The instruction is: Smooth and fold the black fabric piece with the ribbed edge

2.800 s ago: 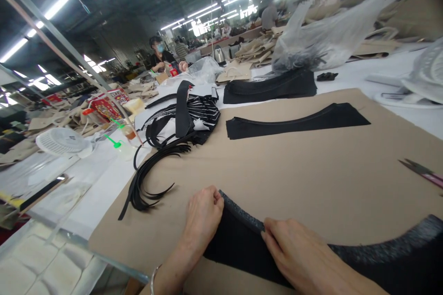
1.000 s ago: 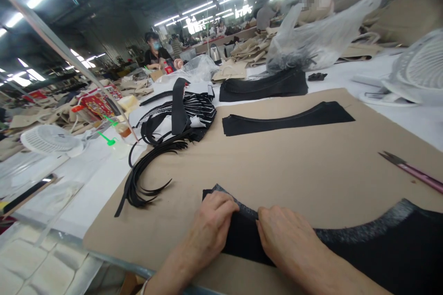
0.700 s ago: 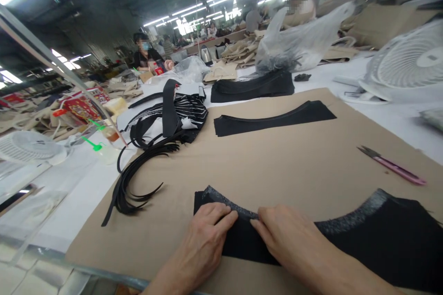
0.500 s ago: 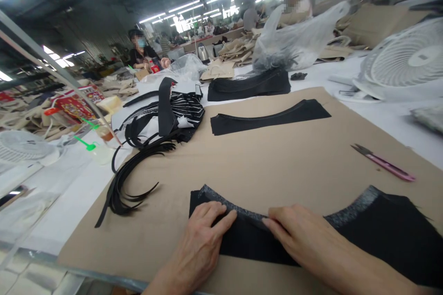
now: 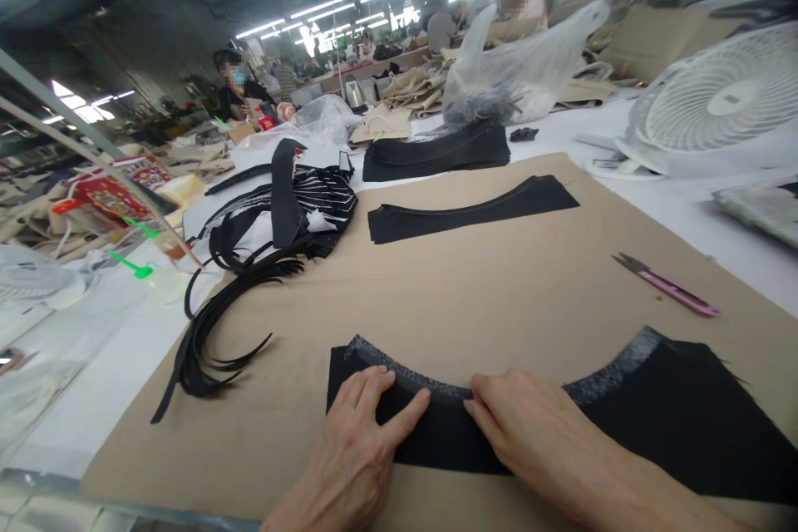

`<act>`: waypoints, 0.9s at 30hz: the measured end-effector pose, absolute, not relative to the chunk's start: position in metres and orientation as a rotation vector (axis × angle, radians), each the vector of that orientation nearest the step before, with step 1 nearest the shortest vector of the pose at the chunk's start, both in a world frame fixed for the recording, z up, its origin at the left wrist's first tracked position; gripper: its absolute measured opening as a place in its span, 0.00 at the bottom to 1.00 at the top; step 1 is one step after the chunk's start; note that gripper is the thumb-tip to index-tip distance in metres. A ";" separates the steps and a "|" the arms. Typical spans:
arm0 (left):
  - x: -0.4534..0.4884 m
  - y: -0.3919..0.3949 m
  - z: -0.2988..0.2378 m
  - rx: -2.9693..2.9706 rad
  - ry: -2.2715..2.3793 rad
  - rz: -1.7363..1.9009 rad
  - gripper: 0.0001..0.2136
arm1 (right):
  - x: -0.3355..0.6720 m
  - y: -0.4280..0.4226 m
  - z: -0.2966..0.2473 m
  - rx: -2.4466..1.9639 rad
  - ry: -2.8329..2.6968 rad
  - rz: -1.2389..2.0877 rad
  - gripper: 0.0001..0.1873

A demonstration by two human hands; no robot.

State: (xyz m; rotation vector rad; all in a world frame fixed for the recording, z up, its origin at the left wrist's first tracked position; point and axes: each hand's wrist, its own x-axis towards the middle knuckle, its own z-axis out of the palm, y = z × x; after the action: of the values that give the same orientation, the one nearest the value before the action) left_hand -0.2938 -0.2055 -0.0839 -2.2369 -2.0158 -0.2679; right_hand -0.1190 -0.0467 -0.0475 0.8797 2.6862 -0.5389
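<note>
A black fabric piece point(image 5: 679, 407) with a curved upper edge lies at the front of the tan board. Along that curve runs a speckled grey strip point(image 5: 430, 383). My left hand point(image 5: 367, 432) rests on the left part of the fabric, thumb and fingers apart, fingertips just below the strip. Farther right, my right hand point(image 5: 524, 416) has its thumb and forefinger pinched together at the curved edge. The rest of its fingers are curled and partly hidden. Beyond both hands lies another curved black piece point(image 5: 467, 212).
Pink-handled thread snips point(image 5: 670, 287) lie on the tan board point(image 5: 449, 299) at right. Black strips point(image 5: 212, 341) curl at left, near a green-tipped bottle point(image 5: 159, 278). A black stack point(image 5: 436, 154) and a white fan point(image 5: 716, 96) stand farther back. A masked person point(image 5: 237, 91) is in the background.
The view has shifted slightly, so most things appear a little farther left. My left thumb and fingers are spread somewhat wider; my right hand keeps pinching the edge.
</note>
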 end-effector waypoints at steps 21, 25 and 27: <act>-0.235 -0.173 -0.073 -2.311 -1.860 -0.631 0.23 | -0.116 -0.054 -0.038 0.975 2.663 -0.353 0.11; -0.228 -0.172 -0.086 -2.187 -1.747 -0.537 0.23 | -0.098 -0.040 -0.030 1.009 2.720 -0.471 0.13; -0.230 -0.173 -0.089 -2.165 -1.725 -0.506 0.22 | -0.083 -0.029 -0.029 1.012 2.738 -0.573 0.18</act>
State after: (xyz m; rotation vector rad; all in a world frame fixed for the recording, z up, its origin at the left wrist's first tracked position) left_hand -0.2297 -0.1729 -0.0894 -2.1651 -1.7254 -0.5058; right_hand -0.0827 -0.0285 -0.0290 1.0120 2.7380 -0.5728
